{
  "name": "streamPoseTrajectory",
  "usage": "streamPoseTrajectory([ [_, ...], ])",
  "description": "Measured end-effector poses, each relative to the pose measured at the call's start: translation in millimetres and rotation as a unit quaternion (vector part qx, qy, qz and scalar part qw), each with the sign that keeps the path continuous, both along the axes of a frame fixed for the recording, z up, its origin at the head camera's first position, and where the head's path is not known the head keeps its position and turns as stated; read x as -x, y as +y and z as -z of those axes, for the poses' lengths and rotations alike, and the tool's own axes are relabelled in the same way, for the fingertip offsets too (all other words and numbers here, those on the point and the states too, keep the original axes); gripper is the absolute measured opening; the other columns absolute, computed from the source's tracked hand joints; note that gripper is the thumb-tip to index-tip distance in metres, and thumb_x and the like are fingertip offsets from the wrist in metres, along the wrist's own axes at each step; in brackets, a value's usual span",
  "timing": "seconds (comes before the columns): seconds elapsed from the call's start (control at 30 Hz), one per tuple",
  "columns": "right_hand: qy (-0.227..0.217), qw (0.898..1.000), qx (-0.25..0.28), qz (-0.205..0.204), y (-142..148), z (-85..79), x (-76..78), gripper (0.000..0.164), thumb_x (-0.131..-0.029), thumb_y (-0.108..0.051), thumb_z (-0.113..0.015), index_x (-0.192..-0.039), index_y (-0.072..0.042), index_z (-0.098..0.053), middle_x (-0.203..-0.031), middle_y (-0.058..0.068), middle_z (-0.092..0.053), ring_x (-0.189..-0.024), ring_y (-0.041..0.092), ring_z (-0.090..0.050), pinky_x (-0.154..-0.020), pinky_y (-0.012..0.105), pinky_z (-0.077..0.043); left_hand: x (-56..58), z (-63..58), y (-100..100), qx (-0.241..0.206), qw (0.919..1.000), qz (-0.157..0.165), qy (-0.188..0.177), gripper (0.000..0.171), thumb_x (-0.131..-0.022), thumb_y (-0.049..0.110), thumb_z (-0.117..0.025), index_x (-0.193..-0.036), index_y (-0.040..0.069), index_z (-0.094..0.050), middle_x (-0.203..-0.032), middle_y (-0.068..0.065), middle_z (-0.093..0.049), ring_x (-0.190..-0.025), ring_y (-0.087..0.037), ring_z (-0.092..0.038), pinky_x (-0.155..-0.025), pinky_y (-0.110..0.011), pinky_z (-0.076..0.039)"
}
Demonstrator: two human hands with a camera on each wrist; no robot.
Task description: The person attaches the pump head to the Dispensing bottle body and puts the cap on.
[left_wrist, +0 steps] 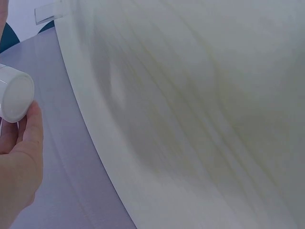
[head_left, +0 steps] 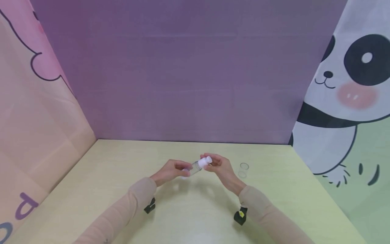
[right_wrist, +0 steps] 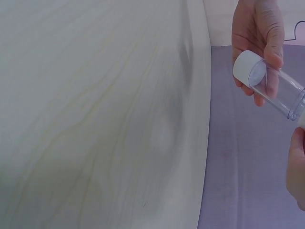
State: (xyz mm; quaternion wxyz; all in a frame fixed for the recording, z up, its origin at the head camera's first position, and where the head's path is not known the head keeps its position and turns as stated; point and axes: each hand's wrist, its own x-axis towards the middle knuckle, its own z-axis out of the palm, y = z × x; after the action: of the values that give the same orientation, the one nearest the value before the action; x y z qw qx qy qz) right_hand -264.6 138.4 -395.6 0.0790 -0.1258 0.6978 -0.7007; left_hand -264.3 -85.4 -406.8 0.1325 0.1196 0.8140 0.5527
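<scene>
A clear cylindrical bottle [head_left: 195,168] is held tilted above the table, its white top [head_left: 205,162] pointing up and to the right. My left hand [head_left: 169,171] grips it near the white base, thumb and fingers on opposite sides. In the left wrist view the round end of that white base [left_wrist: 19,98] faces the camera, beside the left hand [left_wrist: 25,162]. The fingers and thumb of my right hand [head_left: 224,172] pinch the white top. In the right wrist view the clear body [right_wrist: 280,90] looks empty, and the right hand [right_wrist: 296,171] is partly cut off.
A clear plastic cap [head_left: 243,170] lies on the pale wooden table [head_left: 195,210], to the right of the right hand. Black wrist-camera mounts [head_left: 240,216] sit under both sleeves. A purple backdrop [head_left: 189,74] rises behind the table, with printed panels at both sides.
</scene>
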Motion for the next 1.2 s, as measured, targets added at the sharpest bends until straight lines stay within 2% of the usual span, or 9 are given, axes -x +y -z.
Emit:
streamPoseTrajectory([
  [0.37, -0.011, 1.0, 0.004, 0.015, -2.0, 2.7, -0.7, 0.048, -0.076, -0.005, -0.072, -0.121, -0.002, -0.056, -0.121, 0.011, -0.061, -0.106, 0.017, -0.06, -0.091, 0.031, -0.048, -1.0, 2.4, -2.0, -0.009, 0.9999, -0.003, -0.007, 0.033, -0.081, 0.023, -0.07, -0.113, 0.015, -0.065, -0.119, -0.006, -0.061, -0.103, -0.018, -0.058, -0.089, -0.037, -0.047],
  [0.6, -0.015, 0.998, -0.027, 0.052, -4.8, 3.7, 0.7, 0.044, -0.076, -0.011, -0.074, -0.117, -0.006, -0.06, -0.116, 0.007, -0.064, -0.103, 0.016, -0.061, -0.09, 0.032, -0.048, 0.6, 4.5, -2.2, -0.013, 0.9999, -0.008, -0.008, 0.033, -0.081, 0.022, -0.07, -0.113, 0.015, -0.065, -0.12, -0.007, -0.061, -0.104, -0.019, -0.058, -0.09, -0.038, -0.047],
  [0.77, -0.009, 0.997, -0.045, 0.069, -6.4, 3.8, 1.3, 0.043, -0.076, -0.015, -0.074, -0.115, -0.005, -0.061, -0.112, 0.01, -0.065, -0.097, 0.015, -0.061, -0.089, 0.034, -0.049, 1.5, 4.7, -1.2, -0.016, 0.9999, -0.003, -0.002, 0.034, -0.081, 0.023, -0.07, -0.114, 0.015, -0.065, -0.121, -0.007, -0.06, -0.106, -0.019, -0.057, -0.091, -0.038, -0.047],
  [1.2, -0.008, 0.996, -0.038, 0.078, -7.4, 2.8, -0.4, 0.045, -0.078, -0.014, -0.072, -0.118, 0.0, -0.058, -0.111, 0.01, -0.065, -0.094, 0.013, -0.06, -0.091, 0.034, -0.047, 0.2, 6.8, 0.6, -0.037, 0.9993, -0.004, -0.004, 0.036, -0.082, 0.025, -0.069, -0.115, 0.014, -0.064, -0.123, -0.007, -0.06, -0.108, -0.02, -0.056, -0.095, -0.043, -0.043],
])
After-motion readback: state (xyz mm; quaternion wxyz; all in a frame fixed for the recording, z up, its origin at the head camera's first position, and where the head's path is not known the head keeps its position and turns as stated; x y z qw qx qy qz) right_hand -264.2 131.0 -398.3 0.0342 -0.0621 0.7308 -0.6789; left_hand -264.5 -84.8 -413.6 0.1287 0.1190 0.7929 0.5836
